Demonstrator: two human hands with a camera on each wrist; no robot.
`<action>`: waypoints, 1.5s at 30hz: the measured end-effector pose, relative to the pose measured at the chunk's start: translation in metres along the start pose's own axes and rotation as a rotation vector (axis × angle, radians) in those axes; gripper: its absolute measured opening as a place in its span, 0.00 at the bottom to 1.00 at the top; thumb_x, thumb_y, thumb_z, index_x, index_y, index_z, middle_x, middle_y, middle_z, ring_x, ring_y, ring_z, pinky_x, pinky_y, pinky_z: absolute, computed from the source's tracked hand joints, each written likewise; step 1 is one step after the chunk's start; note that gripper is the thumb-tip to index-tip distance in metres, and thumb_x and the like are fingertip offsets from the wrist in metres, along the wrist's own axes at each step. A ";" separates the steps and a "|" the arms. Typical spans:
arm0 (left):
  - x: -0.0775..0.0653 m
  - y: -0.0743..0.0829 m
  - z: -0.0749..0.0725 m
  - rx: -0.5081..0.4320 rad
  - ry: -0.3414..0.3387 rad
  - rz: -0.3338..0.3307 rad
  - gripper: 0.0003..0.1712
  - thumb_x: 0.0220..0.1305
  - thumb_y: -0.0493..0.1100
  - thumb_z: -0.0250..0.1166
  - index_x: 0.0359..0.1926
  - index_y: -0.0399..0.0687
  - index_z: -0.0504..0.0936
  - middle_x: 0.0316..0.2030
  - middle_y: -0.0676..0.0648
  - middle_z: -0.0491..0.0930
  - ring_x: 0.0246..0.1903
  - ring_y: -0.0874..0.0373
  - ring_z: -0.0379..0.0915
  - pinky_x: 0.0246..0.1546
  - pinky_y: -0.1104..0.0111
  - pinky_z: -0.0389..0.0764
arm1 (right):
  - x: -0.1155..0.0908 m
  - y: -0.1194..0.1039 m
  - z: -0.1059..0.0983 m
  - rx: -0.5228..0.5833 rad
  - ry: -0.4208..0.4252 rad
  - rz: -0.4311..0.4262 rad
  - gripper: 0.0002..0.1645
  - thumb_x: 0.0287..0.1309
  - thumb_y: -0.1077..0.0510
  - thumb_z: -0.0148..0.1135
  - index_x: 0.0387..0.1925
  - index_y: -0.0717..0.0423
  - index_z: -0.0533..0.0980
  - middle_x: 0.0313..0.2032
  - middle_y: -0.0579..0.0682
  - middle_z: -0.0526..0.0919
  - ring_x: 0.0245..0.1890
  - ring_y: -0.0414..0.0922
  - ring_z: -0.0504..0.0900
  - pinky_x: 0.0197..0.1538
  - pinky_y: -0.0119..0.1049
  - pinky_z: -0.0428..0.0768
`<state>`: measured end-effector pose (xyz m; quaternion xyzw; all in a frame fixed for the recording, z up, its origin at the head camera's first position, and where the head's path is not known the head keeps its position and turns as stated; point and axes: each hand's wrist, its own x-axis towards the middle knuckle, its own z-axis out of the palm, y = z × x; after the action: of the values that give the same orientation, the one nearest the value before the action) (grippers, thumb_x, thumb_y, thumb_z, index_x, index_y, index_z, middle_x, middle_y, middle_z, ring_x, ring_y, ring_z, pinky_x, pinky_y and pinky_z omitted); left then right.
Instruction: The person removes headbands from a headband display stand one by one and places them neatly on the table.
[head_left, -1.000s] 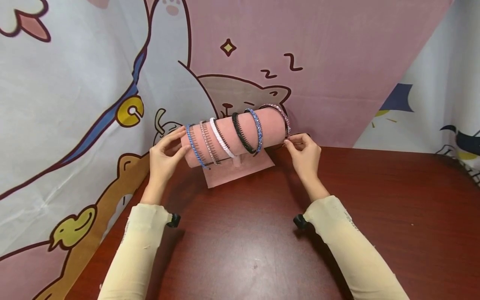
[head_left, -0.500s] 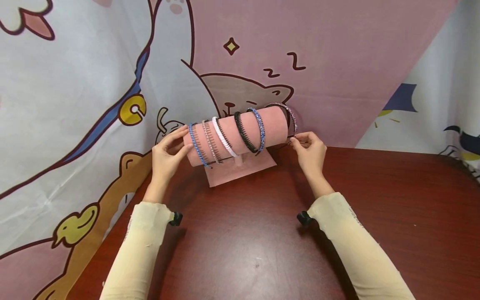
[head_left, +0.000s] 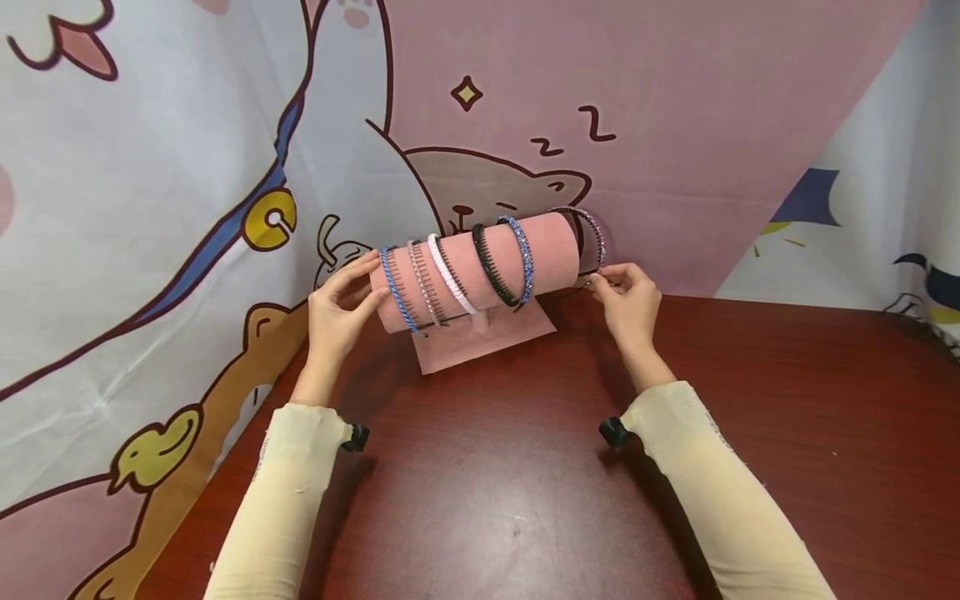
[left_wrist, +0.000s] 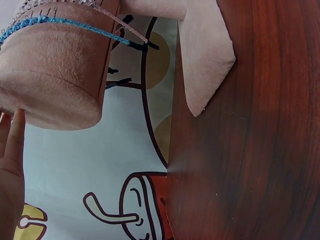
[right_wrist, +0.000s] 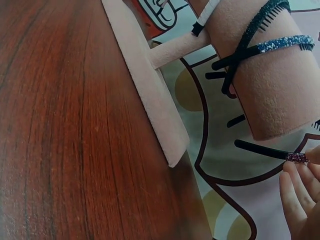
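A pink fabric roll point(head_left: 557, 250) stands on a flat pink base point(head_left: 450, 357) as a headband stand. My left hand point(head_left: 333, 315) holds its left end, thumb in front and fingers at the top. With fingertips my right hand point(head_left: 632, 307) pinches one end of a glittery pink headband point(head_left: 600, 236), just past the roll's right end. In the right wrist view this headband's dark tip point(right_wrist: 260, 149) shows below the roll, apart from it. Around the roll sit a blue headband point(head_left: 395, 286), a pale pink one point(head_left: 423, 279), a white one point(head_left: 451, 277), a black one point(head_left: 482, 265) and a glittery blue one point(head_left: 527, 258).
The stand rests on a dark red wooden table point(head_left: 480, 467) near its back edge. Behind it hangs a cartoon-printed cloth point(head_left: 675, 125), close to the roll and the headband's far side. A second printed cloth point(head_left: 150, 208) borders the table's left.
My right hand has drawn the glittery pink headband rightward, off the roll's end. My left hand keeps its hold on the left end. The whole view has shifted slightly.
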<state>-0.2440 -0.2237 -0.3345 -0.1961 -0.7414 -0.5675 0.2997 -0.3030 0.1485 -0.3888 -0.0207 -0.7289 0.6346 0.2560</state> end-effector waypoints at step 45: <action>-0.001 -0.002 0.001 0.002 0.008 -0.002 0.20 0.57 0.27 0.70 0.53 0.29 0.82 0.58 0.32 0.79 0.58 0.64 0.79 0.53 0.75 0.83 | -0.003 -0.006 -0.049 0.118 0.015 0.157 0.14 0.58 0.72 0.63 0.43 0.82 0.74 0.19 0.36 0.82 0.19 0.28 0.84 0.28 0.20 0.83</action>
<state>-0.2444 -0.2230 -0.3371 -0.1929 -0.7412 -0.5676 0.3022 -0.2792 0.1912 -0.3813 -0.0675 -0.6843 0.6945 0.2117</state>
